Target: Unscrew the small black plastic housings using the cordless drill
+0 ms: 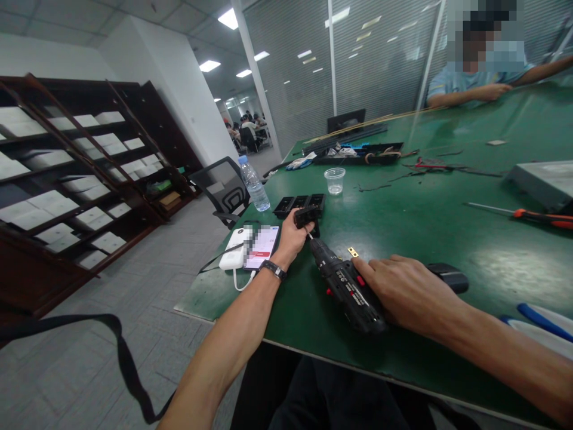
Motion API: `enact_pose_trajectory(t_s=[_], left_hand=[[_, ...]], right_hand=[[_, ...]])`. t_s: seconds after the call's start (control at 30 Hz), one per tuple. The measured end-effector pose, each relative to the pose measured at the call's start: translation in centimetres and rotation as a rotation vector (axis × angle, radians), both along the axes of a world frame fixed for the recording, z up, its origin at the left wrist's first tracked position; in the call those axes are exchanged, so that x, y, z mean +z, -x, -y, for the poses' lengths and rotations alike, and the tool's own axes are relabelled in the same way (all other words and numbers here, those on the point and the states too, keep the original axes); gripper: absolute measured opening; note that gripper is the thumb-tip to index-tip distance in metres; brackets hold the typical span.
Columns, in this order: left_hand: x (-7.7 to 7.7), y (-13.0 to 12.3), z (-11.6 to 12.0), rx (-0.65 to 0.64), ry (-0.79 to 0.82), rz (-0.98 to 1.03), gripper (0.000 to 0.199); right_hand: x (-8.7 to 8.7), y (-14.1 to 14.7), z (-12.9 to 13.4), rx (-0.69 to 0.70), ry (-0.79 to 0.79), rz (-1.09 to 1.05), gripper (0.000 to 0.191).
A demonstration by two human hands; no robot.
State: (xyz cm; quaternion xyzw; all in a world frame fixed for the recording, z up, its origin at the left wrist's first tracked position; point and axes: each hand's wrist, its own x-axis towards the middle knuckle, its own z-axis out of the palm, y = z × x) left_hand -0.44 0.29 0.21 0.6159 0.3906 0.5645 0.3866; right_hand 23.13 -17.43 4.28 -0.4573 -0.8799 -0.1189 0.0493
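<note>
My left hand (292,234) grips a small black plastic part (306,215) just in front of a black compartmented tray (289,206). My right hand (409,289) is wrapped round a black cordless drill (347,286) with red buttons. The drill lies on its side, and its base shows beyond my hand. Its bit (308,234) points at the plastic part and meets it or nearly so; the exact contact is too small to tell. Beside my right fingertips is a small brass-coloured plate with holes (353,252).
On the green table (430,227) stand a plastic cup (335,180) and a water bottle (254,184). A phone (264,248) and white power bank (233,249) lie left. A screwdriver (528,215) and blue-white handles (541,325) are right. Another person (478,89) sits across.
</note>
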Motion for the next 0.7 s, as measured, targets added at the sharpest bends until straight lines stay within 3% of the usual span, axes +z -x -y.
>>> enact_pose_trajectory(t_s=[0.7], left_hand=[[0.12,0.11,0.09,0.010,-0.008,-0.022,0.036]], right_hand=[[0.77,0.50,0.32,-0.020,0.017,-0.014,0.034]])
